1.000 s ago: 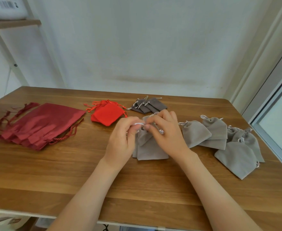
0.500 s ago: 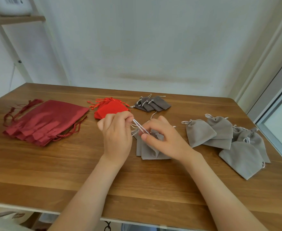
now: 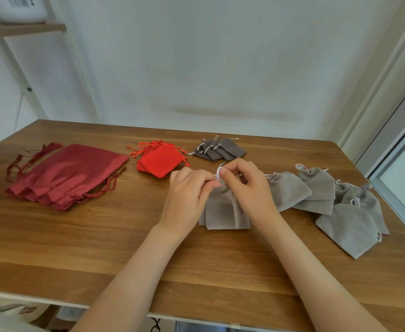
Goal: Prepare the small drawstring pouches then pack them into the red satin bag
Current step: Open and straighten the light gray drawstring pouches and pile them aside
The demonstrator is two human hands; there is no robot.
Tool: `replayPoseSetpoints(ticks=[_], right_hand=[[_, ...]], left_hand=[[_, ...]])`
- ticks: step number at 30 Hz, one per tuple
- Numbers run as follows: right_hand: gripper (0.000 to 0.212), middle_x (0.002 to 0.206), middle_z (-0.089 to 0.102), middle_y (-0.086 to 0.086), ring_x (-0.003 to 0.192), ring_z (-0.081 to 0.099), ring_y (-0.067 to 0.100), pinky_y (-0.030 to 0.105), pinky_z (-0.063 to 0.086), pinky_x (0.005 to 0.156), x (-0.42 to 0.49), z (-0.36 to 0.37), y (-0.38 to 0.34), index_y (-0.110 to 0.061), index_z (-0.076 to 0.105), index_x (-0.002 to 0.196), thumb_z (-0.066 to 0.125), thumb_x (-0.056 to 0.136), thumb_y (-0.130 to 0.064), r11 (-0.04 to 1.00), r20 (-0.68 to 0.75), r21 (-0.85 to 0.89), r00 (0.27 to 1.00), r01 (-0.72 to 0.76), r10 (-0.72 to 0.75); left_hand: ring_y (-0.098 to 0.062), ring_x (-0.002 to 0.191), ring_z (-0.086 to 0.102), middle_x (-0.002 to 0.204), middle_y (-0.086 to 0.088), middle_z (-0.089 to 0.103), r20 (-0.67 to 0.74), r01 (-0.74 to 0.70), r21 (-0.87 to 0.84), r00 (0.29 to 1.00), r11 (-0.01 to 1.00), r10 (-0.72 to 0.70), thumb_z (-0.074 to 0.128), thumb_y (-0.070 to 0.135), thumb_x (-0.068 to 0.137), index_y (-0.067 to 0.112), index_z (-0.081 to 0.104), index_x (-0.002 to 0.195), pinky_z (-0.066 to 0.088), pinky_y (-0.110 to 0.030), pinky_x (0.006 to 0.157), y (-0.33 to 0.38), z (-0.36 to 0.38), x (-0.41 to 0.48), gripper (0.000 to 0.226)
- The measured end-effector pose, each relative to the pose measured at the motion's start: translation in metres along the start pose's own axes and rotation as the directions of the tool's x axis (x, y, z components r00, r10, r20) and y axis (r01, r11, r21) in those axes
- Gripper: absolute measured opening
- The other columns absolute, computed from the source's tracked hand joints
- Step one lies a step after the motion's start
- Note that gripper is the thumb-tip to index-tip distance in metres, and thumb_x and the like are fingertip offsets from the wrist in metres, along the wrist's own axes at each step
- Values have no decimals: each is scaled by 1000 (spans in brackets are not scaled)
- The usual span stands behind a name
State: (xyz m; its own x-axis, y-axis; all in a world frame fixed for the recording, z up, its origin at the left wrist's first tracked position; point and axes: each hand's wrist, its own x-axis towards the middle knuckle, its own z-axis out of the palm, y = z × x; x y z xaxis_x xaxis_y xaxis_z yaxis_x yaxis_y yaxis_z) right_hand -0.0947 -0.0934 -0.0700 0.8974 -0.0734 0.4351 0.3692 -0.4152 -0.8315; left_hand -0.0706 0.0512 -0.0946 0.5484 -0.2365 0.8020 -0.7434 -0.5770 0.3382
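Centrally, both hands were observed at the gathered neck of a light grey pouch (image 3: 223, 213) lying on the table (image 3: 76, 248). The left hand (image 3: 187, 190) was curled, its fingertips pinched on the pouch neck. The right hand (image 3: 247, 185) was likewise curled, with thumb and forefinger pinched on the white drawstring (image 3: 219, 174) just above that neck. The red satin bag (image 3: 69, 174) was found flat on a fanned stack at the table's left, well apart from both hands. Further grey pouches (image 3: 316, 188) with gathered mouths were grouped to the right; small red pouches (image 3: 159, 160) and dark grey pouches (image 3: 220, 149) lay beyond.
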Motion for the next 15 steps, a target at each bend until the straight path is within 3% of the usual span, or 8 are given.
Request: replayPoseSetpoints(ticks=[3,5,8,12,15], right_hand=[[16,71,54,-12,81,46,4,13,35,73,1,2,-1,-28,62,72,59,87,-34,999,-25,-5,999,45,-45],[15,75,57,0,79,49,13,25,40,77,0,1,0,-26,63,74,58,85,-36,988,35,152,999,-22,17],[10,73,57,9,70,51,27,42,43,69,0,-1,1,-20,64,81,60,87,-27,913,153,375,982,-160,109],[7,70,61,5,64,54,17,32,45,63,-1,3,1,-19,66,84,63,90,-20,944,143,269,977,-191,157],[6,71,61,2,65,55,12,29,46,64,-1,5,1,-16,65,83,65,88,-18,935,100,287,977,-209,188]], left_hand=[[-8,76,41,81,7,64,62,6,-45,998,999,-4,48,26,92,12,65,85,31,-26,73,1,3,-1,23],[-9,77,42,81,6,64,63,3,0,998,1000,-3,48,24,93,13,66,87,32,-27,72,-1,3,-2,23],[-10,81,44,84,5,63,50,63,27,997,998,-64,49,25,93,14,67,88,32,-27,73,-4,1,-1,22],[-5,79,42,81,13,60,141,249,-106,962,963,-233,46,31,93,18,66,85,37,-30,72,-2,0,2,25],[-9,76,45,76,6,63,218,313,-165,936,935,-275,46,29,91,14,65,81,38,-29,68,1,2,1,26]])
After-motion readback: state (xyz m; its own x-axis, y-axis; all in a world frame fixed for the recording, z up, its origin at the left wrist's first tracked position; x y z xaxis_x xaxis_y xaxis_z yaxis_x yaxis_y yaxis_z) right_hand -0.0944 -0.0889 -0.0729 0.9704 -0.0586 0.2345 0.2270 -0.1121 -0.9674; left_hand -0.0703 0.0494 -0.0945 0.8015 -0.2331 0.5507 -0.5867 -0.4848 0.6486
